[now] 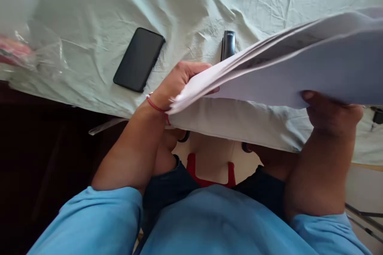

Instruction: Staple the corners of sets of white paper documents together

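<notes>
Papers [263,81] are gripped by left hand [179,77], closed near one end, and right hand [333,115], clasping an edge.

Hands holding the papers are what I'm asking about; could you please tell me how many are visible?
2: the left hand at the papers' left end, and the right hand at their lower edge. Both are partly hidden by the papers.
</notes>
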`<state>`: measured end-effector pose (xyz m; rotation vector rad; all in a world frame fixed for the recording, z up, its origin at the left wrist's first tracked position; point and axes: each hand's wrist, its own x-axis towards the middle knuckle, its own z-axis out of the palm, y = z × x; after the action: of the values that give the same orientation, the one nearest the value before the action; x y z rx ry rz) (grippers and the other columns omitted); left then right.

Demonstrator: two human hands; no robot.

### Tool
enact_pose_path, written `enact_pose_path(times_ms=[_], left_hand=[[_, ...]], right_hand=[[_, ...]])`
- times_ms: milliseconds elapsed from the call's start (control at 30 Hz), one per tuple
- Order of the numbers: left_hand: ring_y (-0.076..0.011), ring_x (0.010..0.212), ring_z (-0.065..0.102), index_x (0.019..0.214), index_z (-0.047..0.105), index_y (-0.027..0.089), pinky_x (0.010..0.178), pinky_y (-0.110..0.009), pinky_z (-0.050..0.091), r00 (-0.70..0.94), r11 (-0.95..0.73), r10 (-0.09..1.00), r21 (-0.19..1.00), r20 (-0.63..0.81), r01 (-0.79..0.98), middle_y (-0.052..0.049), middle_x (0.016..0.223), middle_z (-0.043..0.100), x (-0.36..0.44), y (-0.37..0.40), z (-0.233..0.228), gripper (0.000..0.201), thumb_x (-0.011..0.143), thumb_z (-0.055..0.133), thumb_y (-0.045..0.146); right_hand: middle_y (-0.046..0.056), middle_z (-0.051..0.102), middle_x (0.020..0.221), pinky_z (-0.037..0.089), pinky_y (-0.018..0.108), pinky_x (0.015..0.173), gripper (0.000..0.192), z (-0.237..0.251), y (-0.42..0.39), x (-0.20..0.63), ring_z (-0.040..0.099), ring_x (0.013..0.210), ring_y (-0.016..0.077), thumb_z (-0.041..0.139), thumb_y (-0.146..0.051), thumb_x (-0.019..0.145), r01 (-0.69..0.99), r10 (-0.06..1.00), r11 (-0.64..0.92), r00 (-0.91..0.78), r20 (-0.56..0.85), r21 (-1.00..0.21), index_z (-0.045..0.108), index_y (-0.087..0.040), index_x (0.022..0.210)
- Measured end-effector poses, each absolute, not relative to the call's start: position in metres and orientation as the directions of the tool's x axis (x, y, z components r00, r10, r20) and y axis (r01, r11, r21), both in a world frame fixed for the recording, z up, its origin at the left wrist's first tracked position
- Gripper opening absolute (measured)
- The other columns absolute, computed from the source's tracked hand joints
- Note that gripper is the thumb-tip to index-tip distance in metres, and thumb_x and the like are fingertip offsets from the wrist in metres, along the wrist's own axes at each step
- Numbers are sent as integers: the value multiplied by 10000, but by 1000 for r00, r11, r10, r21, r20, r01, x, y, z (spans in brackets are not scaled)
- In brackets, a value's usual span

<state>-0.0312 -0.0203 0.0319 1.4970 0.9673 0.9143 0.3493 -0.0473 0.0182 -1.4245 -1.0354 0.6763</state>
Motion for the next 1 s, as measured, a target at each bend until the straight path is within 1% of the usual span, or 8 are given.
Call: enact_pose_path(times_ms=[167, 233, 367, 500, 667, 800, 933, 1000], left_hand=[[-270, 904, 769, 843, 811, 191, 772, -348, 648, 405, -94, 914, 980, 15, 177, -50, 857, 787, -30, -22, 29, 280, 845, 921, 449], [-294, 1011, 782, 914, 812, 195, 859, -393, 685, 349, -96, 937, 983, 37, 154, -53, 900, 800, -27, -20, 23, 376, 886, 894, 561], [-325, 1244, 772, 1117, 817, 217, 1061, -478, 686, 231, -90, 968, 995, 99, -49, -69, 1035, 829, -20, -18, 13, 536, 922, 838, 716], [-380, 1239, 798, 1012, 813, 187, 1042, -562, 684, 189, 25, 982, 991, 0, -133, -98, 1006, 824, -16, -20, 13, 525, 956, 800, 709], [-327, 1161, 783, 1067, 757, 213, 892, -429, 648, 145, 9, 989, 987, 15, -160, -70, 920, 795, -22, -6, -9, 678, 976, 641, 875], [-154, 763, 635, 1030, 731, 267, 633, -344, 445, 151, 0, 988, 985, 27, -175, 32, 727, 685, -30, 12, -30, 650, 850, 784, 890], [-162, 934, 652, 992, 690, 276, 847, -383, 520, 54, -222, 970, 958, 235, -179, 43, 804, 645, -26, 6, -18, 494, 892, 892, 716], [-185, 1013, 678, 928, 697, 270, 926, -413, 554, 35, -241, 968, 956, 250, -169, 32, 814, 665, -22, -5, -7, 481, 874, 923, 691]], right_hand=[[56, 690, 967, 558, 577, 1249, 621, 21, -46, 346, 704, 1146, 270, 1062, -438, 430, 239, 898, 21, 421, 124, -971, 730, -152, 870], [63, 710, 1001, 579, 562, 1229, 592, 23, -45, 344, 704, 1171, 272, 1058, -426, 458, 230, 899, 15, 422, 114, -973, 731, -160, 874], [82, 747, 1057, 659, 501, 1054, 646, 29, -47, 342, 713, 1134, 284, 1078, -394, 396, 175, 898, -13, 435, 66, -984, 773, -166, 918], [86, 773, 1108, 664, 378, 761, 734, 38, -53, 349, 719, 991, 239, 1102, -442, 373, 252, 883, -291, 442, -157, -923, 813, -166, 988], [69, 776, 1033, 609, 323, 598, 754, 46, -59, 360, 704, 872, 218, 1114, -474, 312, 320, 823, -492, 473, -314, -810, 819, -174, 938], [79, 772, 1052, 644, 376, 700, 735, 41, -58, 358, 704, 938, 241, 1105, -458, 308, 323, 838, -414, 499, -218, -851, 821, -172, 922], [61, 731, 978, 653, 516, 1044, 634, 26, -51, 355, 702, 1092, 292, 1075, -456, 356, 223, 864, -62, 501, 60, -973, 756, -188, 834], [44, 695, 935, 606, 564, 1164, 613, 18, -46, 356, 699, 1087, 283, 1058, -461, 364, 191, 863, 57, 484, 145, -980, 714, -196, 797]])
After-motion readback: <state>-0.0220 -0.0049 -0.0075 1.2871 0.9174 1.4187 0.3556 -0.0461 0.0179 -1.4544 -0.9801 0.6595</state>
